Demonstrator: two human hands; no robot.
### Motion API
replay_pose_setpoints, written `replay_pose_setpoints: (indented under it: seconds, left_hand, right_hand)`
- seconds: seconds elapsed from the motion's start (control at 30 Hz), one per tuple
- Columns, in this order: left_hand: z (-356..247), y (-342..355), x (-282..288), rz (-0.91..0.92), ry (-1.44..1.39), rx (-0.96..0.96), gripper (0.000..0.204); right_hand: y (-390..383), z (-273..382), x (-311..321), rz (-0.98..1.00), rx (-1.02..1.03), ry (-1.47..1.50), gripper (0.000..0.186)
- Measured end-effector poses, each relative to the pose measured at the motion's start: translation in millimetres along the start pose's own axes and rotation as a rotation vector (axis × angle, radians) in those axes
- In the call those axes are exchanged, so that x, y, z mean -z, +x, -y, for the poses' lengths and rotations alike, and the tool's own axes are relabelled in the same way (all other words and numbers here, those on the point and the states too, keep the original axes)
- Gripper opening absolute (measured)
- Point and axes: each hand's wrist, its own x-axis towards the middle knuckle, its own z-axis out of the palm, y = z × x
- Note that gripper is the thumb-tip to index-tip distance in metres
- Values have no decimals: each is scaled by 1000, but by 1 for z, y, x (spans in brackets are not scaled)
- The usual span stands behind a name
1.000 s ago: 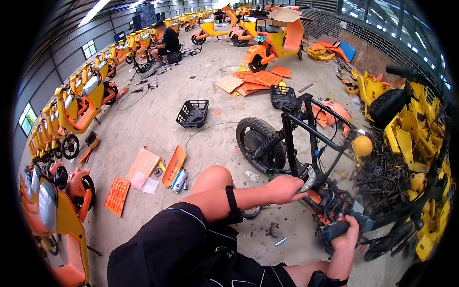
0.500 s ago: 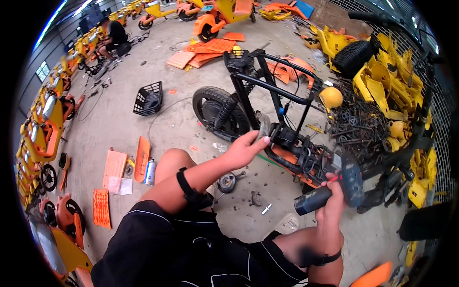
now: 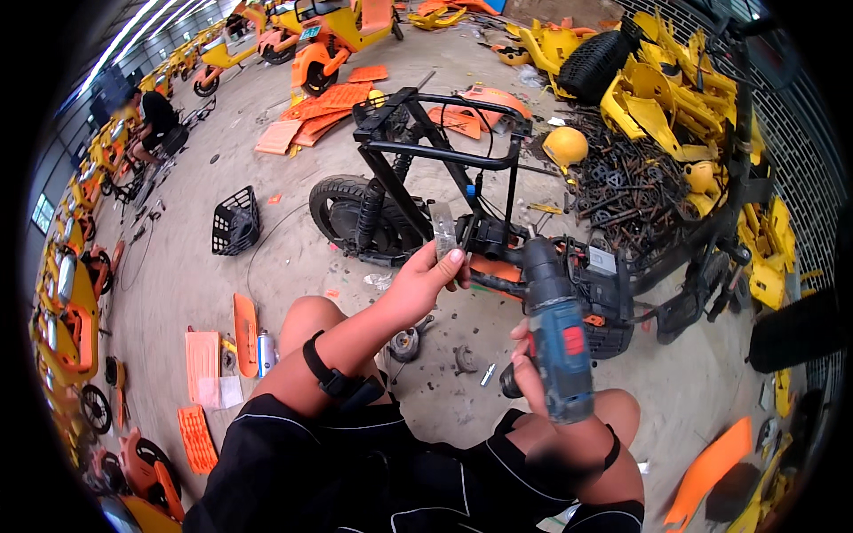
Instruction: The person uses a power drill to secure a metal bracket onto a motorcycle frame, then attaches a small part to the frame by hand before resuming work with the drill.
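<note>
My left hand (image 3: 428,282) is closed on a flat grey piece (image 3: 442,226) that stands up from its fingers and thumb, beside the black scooter frame (image 3: 444,151). Its exact kind I cannot make out. In my right hand (image 3: 528,380) is a blue and black cordless drill (image 3: 558,333), gripped by the handle. The drill's chuck points away from me, near the frame's lower middle. A black rear wheel (image 3: 336,218) is fitted at the left end of the frame. Bundled wiring and a black box-like part (image 3: 600,271) sit low in the frame, on the right.
A round motor-like part (image 3: 405,343) and a small silver cylinder (image 3: 488,375) lie on the floor before me. A black basket (image 3: 235,220), orange panels (image 3: 203,355) and a spray can (image 3: 266,353) are leftward. Metal parts (image 3: 622,169) are heaped at right. A person (image 3: 155,124) sits far left.
The drill has swung from pointing sideways to pointing away from me, and has come left with my right hand. The grey piece now stands more upright in my left hand. The whole view has shifted.
</note>
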Motion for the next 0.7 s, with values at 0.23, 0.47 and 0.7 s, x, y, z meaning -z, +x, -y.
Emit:
replay_pose_setpoints:
  seconds: [0.23, 0.47, 0.7]
  left_hand:
    - [-16, -9, -20, -32, 58, -122, 27]
    - [-8, -9, -3, -51, 141, -257, 24]
    - [0, -7, 2, 4, 30, -229, 24]
  right_hand:
    - [8, -10, -4, -70, -474, 185, 39]
    - [16, -15, -6, 2, -501, 296, 29]
    - [16, -67, 20, 248, 18, -458, 58]
